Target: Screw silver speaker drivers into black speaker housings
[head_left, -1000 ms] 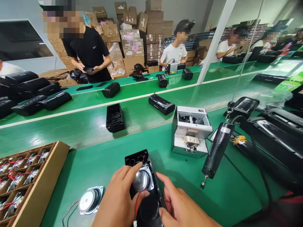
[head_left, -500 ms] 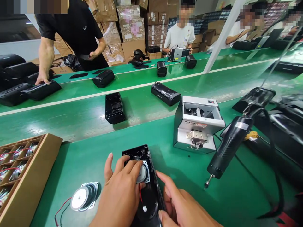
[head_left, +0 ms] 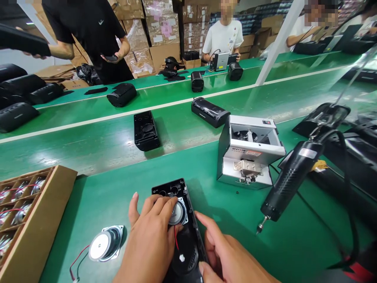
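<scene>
Below me a black speaker housing [head_left: 188, 247] lies with its inside facing up on the green bench. My left hand [head_left: 153, 232] is closed around a round speaker driver [head_left: 178, 213] with a square metal flange, which sits in the upper part of the housing. From that driver a red wire runs down to a small white plug [head_left: 182, 258]. My right hand [head_left: 222, 251] grips the housing's right side, thumb at the lower edge and index finger along the wall. A second driver [head_left: 106, 243] rests on the bench to the left, its wires trailing.
A cardboard box [head_left: 55, 212] of drivers stands at the left. On the right are a grey screw feeder [head_left: 250, 153] and a hanging electric screwdriver [head_left: 291, 181]. Another open housing [head_left: 145, 131] and a closed speaker [head_left: 209, 112] lie on the conveyor. Co-workers stand opposite.
My hands keep nearly the same hold on driver and housing. Across the conveyor, the person in black has lifted a speaker off the belt at the left. The view has shifted slightly.
</scene>
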### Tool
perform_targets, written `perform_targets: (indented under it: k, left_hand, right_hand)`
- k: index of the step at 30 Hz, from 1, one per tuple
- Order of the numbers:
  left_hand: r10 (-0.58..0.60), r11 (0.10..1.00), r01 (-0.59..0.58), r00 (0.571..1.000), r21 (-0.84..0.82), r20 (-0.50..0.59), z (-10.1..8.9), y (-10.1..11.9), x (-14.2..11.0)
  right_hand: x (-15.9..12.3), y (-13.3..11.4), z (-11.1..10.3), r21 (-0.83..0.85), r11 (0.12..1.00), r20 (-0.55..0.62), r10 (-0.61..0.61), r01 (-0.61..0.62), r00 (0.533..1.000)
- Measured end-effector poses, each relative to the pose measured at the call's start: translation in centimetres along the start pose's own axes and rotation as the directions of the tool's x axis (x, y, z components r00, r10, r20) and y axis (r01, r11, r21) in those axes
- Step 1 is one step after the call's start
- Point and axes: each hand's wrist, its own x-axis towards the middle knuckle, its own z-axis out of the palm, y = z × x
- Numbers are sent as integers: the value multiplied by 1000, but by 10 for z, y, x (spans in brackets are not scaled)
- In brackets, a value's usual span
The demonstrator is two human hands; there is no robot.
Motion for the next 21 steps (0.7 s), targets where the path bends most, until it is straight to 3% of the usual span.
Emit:
perform_targets:
  k: [16, 21]
  left_hand:
    - [-29, 998, 31, 999, -46, 24, -1, 0, 1]
    - [-56, 993, 66, 994, -100, 98, 1, -3, 5]
  right_hand:
    - [0, -2, -1, 7, 1000, -24, 2, -2, 1000]
    - [-1, 2, 1, 1, 1000, -28, -5, 5, 1000]
